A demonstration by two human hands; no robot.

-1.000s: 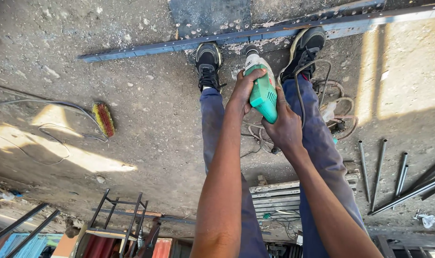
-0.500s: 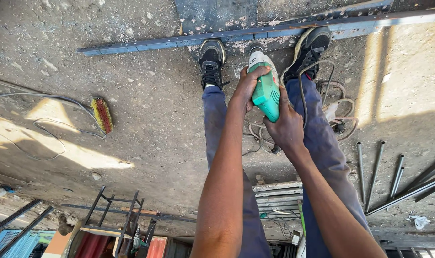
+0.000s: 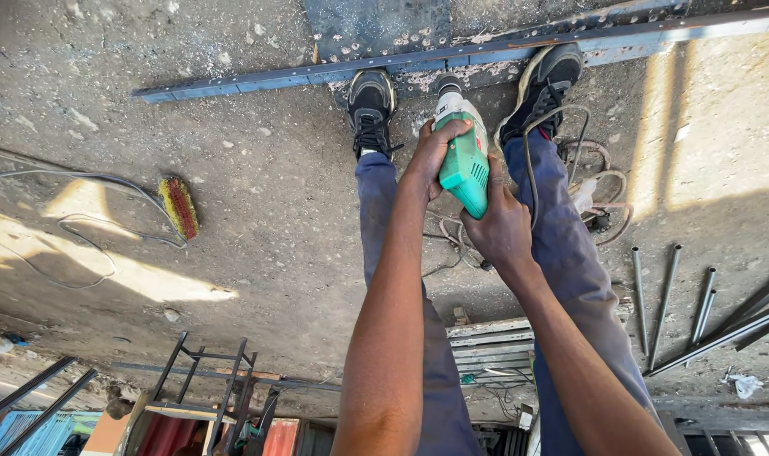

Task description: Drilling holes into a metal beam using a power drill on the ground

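Observation:
Both hands hold a green angle grinder (image 3: 466,165) between my feet. My left hand (image 3: 432,156) wraps the front of its body near the grey head. My right hand (image 3: 500,226) grips the rear of the body. The grinder's head points down at a long dark steel bar (image 3: 258,80) that lies across the concrete floor. My black shoes (image 3: 372,105) stand at the bar's edge. A black power cable (image 3: 532,143) loops over my right leg in blue trousers.
A red-bristled brush (image 3: 180,207) and thin grey wires (image 3: 80,181) lie on the floor to the left. Several steel rods (image 3: 667,295) lie to the right, with coiled wire (image 3: 604,190) beside my right foot. A metal frame rack (image 3: 207,380) stands behind me.

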